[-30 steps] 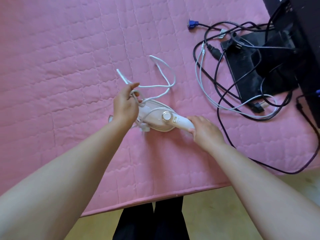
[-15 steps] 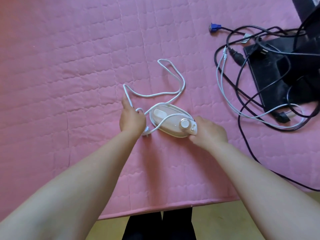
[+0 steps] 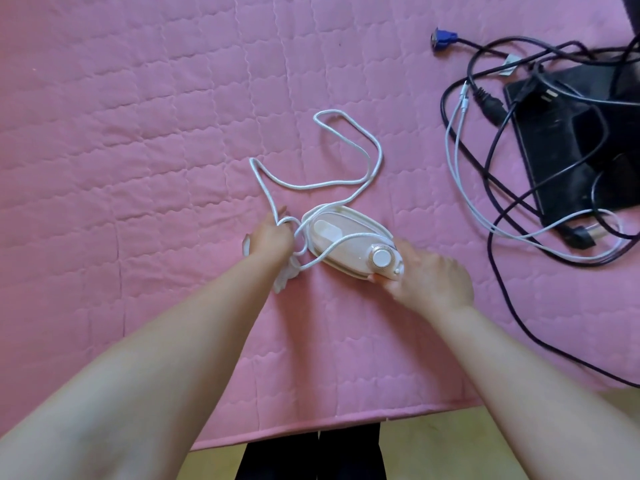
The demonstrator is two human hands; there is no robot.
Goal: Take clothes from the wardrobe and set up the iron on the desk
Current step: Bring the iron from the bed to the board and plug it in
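Note:
A small white and pale pink iron [image 3: 349, 242] lies on the pink quilted cover [image 3: 156, 133] of the desk, with a round dial near its handle end. My right hand [image 3: 426, 275] grips that handle end. The iron's white cord [image 3: 346, 181] loops away over the cover and comes back across the iron's body. My left hand [image 3: 270, 235] is closed on a bunch of this cord just left of the iron. A white plug pokes out beside and below this hand. No clothes are in view.
At the right, a tangle of black and grey cables [image 3: 491, 188] lies around a black monitor base [image 3: 571, 147]. A blue VGA plug [image 3: 441, 39] sits further back. The desk's near edge [image 3: 311, 427] runs along the bottom, with yellowish floor below.
The iron has turned flat on the cover, dial upward. The cord loop has dropped from the air onto the cover. My left hand has lowered, still holding cord.

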